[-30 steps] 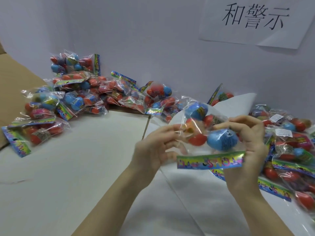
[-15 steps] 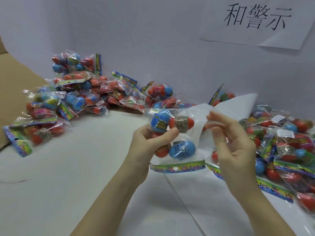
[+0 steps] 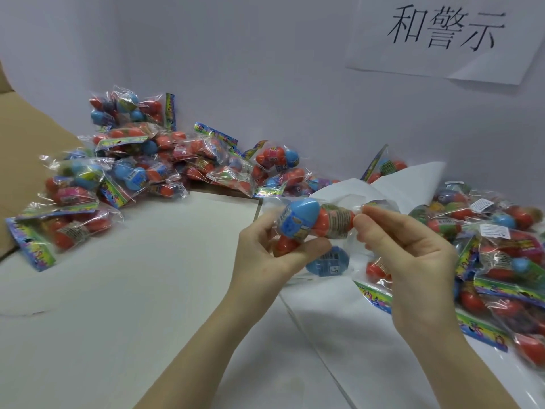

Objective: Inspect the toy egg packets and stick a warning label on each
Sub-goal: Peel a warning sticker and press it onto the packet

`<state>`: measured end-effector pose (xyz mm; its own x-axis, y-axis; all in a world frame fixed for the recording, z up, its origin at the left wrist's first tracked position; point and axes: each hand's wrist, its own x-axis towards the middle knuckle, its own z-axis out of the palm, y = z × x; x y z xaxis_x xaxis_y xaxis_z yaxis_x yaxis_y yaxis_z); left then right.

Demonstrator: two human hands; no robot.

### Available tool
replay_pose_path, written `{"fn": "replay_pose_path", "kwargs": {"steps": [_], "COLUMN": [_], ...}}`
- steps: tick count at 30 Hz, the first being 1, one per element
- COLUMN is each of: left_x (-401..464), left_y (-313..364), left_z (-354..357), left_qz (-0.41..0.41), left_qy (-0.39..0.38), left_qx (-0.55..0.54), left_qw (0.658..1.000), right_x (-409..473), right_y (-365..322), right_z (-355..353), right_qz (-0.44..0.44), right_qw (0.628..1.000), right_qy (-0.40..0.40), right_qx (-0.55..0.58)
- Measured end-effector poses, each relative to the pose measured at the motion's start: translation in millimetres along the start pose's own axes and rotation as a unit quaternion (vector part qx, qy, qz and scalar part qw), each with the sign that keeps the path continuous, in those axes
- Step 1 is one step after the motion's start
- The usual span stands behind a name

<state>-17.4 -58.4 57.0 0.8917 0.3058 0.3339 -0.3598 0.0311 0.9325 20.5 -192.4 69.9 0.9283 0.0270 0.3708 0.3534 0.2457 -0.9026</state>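
Note:
A clear packet of blue and red toy eggs (image 3: 312,225) is held up over the middle of the table. My left hand (image 3: 274,258) grips its left side, thumb across the front below a red egg. My right hand (image 3: 410,252) pinches the packet's right end with curled fingers. The packet's lower blue egg (image 3: 327,262) hangs between my hands. A large pile of similar packets (image 3: 141,172) lies at the back left, and another pile (image 3: 501,249) lies at the right; some of those carry small white labels (image 3: 494,231).
White sheets (image 3: 118,290) cover the table, with a folded white paper (image 3: 413,184) behind my hands. Brown cardboard (image 3: 26,134) shows at the far left. A paper sign with black characters (image 3: 445,31) hangs on the white wall.
The packet has turned so its eggs lie in a row facing me. My right hand, off the packet half a second ago, has come back and pinches its right end.

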Motion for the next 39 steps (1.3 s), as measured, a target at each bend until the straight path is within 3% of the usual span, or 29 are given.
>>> {"fn": "replay_pose_path", "kwargs": {"steps": [9,14,22,30,35,39], "left_x": [-5.4,-6.3,1.3,1.2,-0.4,2.0], "left_y": [-2.2,-1.8,-1.4,-0.9,0.1,-1.8], "left_z": [2.7,1.4,2.4,-3.8,-0.1,0.3], "left_qz": [0.051,0.017,0.01,-0.01,-0.01,-0.064], "left_qy": [-0.001,-0.051,0.069,0.178,0.179,0.121], "left_qx": [0.036,0.007,0.069,0.032,0.056,0.037], "left_qw": [0.998,0.999,0.995,0.983,0.982,0.99], "right_x": [-1.2,1.8,4.5,2.9,2.4,2.7], "right_y": [-0.6,-0.3,4.0,7.1,8.3,8.0], "right_z": [0.8,-1.9,-3.6,-2.6,-3.0,-3.0], "right_qz": [0.018,0.091,0.09,0.055,0.028,0.037], "right_qw": [1.0,0.996,0.995,0.997,0.996,0.996], "right_qy": [0.02,-0.003,0.038,0.052,0.073,0.073], "right_qx": [-0.003,0.017,0.019,-0.033,-0.049,-0.036]}}
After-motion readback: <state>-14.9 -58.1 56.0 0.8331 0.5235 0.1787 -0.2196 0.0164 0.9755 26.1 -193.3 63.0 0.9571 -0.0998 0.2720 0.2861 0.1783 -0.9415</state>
